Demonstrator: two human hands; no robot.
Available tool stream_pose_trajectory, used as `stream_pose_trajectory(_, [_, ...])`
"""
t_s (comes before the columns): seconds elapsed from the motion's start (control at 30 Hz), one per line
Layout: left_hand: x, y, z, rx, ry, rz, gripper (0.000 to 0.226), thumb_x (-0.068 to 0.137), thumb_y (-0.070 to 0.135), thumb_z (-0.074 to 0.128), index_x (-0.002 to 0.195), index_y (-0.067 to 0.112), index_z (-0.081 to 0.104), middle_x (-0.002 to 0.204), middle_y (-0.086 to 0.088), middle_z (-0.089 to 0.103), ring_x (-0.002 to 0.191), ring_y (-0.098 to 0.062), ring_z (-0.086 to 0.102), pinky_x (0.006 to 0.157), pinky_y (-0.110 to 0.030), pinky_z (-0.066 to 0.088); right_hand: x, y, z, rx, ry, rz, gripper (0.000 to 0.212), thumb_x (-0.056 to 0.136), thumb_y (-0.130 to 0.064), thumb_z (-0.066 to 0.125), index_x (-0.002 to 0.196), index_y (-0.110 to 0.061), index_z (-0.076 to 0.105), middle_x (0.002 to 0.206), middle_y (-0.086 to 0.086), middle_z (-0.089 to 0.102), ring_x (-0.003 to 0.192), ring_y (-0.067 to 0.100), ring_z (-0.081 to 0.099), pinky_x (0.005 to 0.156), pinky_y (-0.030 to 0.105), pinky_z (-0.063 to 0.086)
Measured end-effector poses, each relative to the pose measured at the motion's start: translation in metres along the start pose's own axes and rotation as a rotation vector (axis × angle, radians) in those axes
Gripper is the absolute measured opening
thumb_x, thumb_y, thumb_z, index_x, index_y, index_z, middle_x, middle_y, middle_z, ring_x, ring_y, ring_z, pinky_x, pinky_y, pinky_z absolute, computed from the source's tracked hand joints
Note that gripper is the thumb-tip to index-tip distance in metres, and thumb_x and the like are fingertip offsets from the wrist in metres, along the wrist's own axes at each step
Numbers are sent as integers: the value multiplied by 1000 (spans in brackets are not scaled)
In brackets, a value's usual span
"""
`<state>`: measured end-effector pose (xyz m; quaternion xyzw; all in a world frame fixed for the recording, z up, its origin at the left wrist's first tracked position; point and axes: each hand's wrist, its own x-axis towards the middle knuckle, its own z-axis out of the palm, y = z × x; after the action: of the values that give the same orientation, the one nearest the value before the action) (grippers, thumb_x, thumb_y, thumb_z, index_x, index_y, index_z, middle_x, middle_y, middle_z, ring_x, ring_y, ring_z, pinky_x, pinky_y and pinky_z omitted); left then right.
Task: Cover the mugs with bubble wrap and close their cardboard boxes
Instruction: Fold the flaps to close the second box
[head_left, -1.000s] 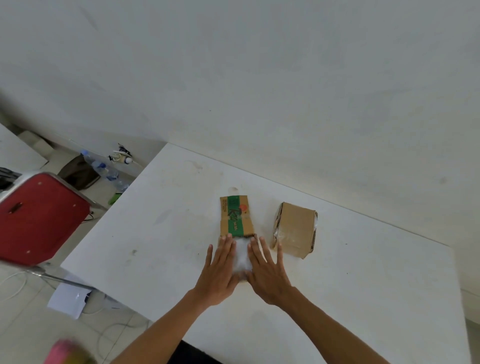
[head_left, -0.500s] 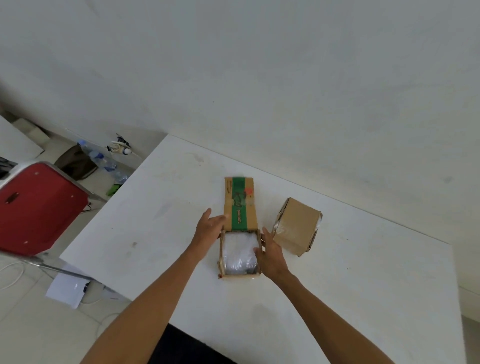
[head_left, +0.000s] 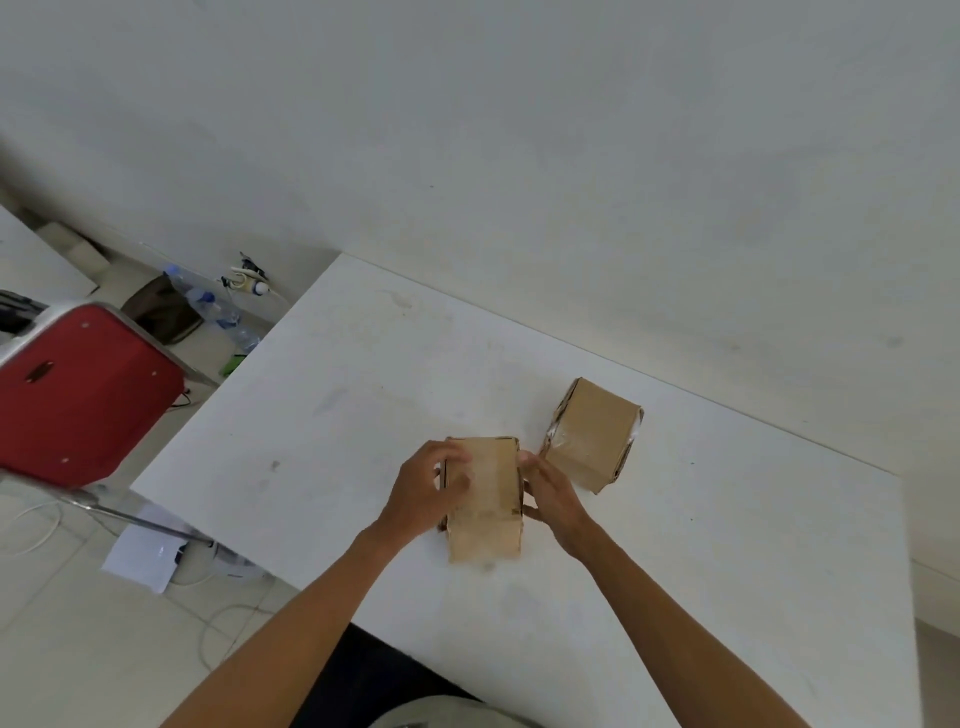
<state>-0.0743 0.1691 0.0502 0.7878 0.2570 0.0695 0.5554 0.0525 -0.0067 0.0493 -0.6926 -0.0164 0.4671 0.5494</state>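
Note:
A small cardboard box (head_left: 485, 499) stands near the middle of the white table (head_left: 322, 415), its long lid flap folded down over the top and front. My left hand (head_left: 423, 491) grips the box's left side with the thumb over the lid. My right hand (head_left: 550, 493) presses against its right side. The bubble wrap and mug inside are hidden by the lid. A second cardboard box (head_left: 592, 434), closed and taped with clear tape, sits just behind and to the right, almost touching my right fingers.
A red chair (head_left: 78, 389) stands left of the table. On the floor beyond it lie water bottles (head_left: 208, 306), a brown bag (head_left: 156, 312), cables and a sheet of paper (head_left: 143, 556). A plain wall rises behind the table.
The lid with the green print, which lay open away from me, has been folded down over the bubble wrap. Both hands moved from the box's rim to its sides.

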Motion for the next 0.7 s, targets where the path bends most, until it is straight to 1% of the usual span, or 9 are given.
stream_pose_trajectory(0.1, [-13,-26,9,237,-80,158,56,85,34,72,135,17,56,152,6,41,144,-5,36,113,-31,41,-1,12,0,-58,-54,1,82,80,-50,77,149,-33,37,136,0,59,117,17,63,93,44,57])
stream_pose_trajectory(0.13, [-17,-30,12,293,-83,170,61,88,32,72,142,15,50,161,4,29,148,-6,27,114,-28,38,-1,17,0,-87,-66,6,92,75,-51,81,151,-35,32,138,1,57,118,19,63,93,44,58])
stream_pose_trajectory(0.2, [-23,-31,16,331,-41,113,65,91,31,71,149,19,43,167,4,13,146,-4,20,111,-27,38,0,25,1,-138,-53,21,103,68,-56,83,153,-34,28,136,4,57,117,22,64,92,45,58])
stream_pose_trajectory(0.23, [-25,-28,18,332,-34,71,66,92,32,70,151,23,40,167,4,10,145,-4,20,111,-30,39,0,29,2,-157,-27,22,107,65,-58,83,153,-32,29,134,5,59,116,22,64,93,46,57])
stream_pose_trajectory(0.3, [-26,-26,16,316,-80,19,70,92,37,69,153,29,35,167,1,17,149,-11,23,117,-41,38,3,34,3,-175,21,28,109,62,-59,83,153,-28,31,129,7,62,114,24,64,93,48,57])
stream_pose_trajectory(0.37, [-26,-29,12,270,-170,-12,81,88,40,73,155,33,29,165,0,24,150,-17,26,118,-46,37,5,33,3,-220,39,20,104,65,-56,83,151,-27,33,125,9,63,111,26,65,90,48,58])
stream_pose_trajectory(0.47, [-27,-31,9,279,-225,-24,91,83,44,78,156,39,23,164,0,24,148,-20,28,118,-44,36,4,28,5,-282,46,32,88,77,-44,81,148,-25,35,121,10,63,108,26,65,87,46,59])
stream_pose_trajectory(0.6, [-28,-25,11,258,-147,3,87,83,48,78,154,31,30,158,0,37,143,-17,37,115,-40,39,3,15,4,-349,72,56,70,86,-39,75,138,-17,35,110,9,63,96,21,65,76,33,55])
stream_pose_trajectory(0.7, [-25,-14,10,133,-37,-71,100,75,59,81,156,30,28,154,5,43,132,-17,51,103,-39,52,10,-1,-1,-384,113,81,60,82,-50,75,118,-14,42,108,5,55,97,23,61,74,35,53])
